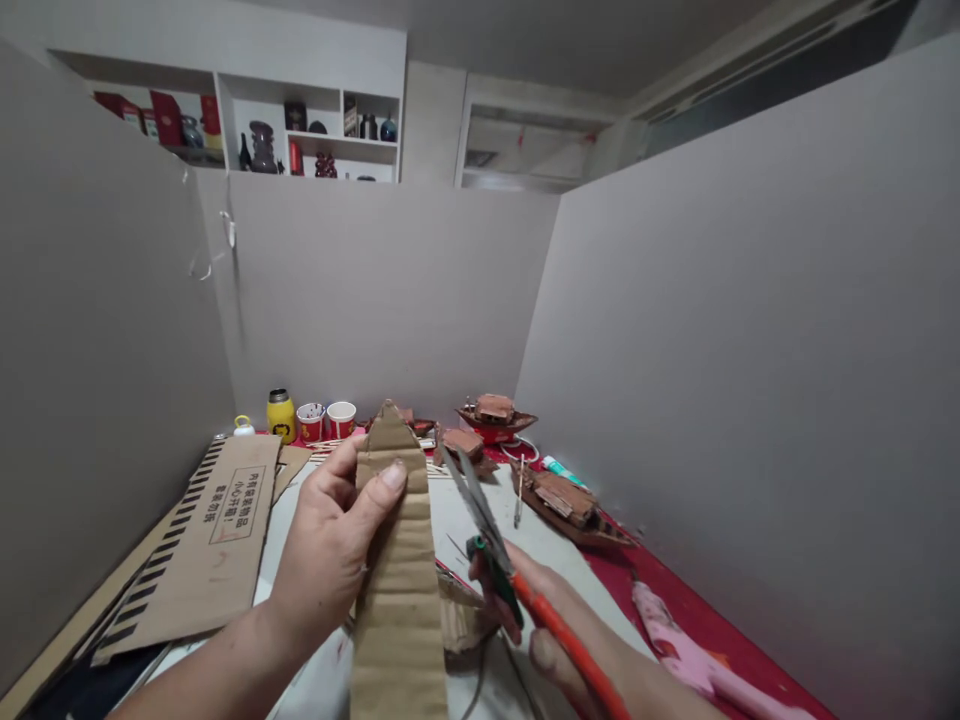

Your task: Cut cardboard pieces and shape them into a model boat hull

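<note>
My left hand (330, 510) is closed on a long strip of corrugated cardboard (397, 610), thumb across its front. The strip stands upright, and its top end is cut to a point. In my right hand (577, 620) are scissors (484, 515) with red and green on the handles. Their blades point up, slightly apart, just right of the strip and not visibly touching it. Behind the strip, a small piece of layered cardboard (461, 620) is partly hidden. A brown model boat (566, 500) lies to the right of the scissors.
Cardboard sheets (191, 550) lie at left. A yellow bottle (280, 417) and paper cups (311, 422) stand at the back, with more model boats (495, 410). A pink glue gun (675, 640) rests on red cloth (720, 600) at right. Grey partitions (750, 350) enclose the table.
</note>
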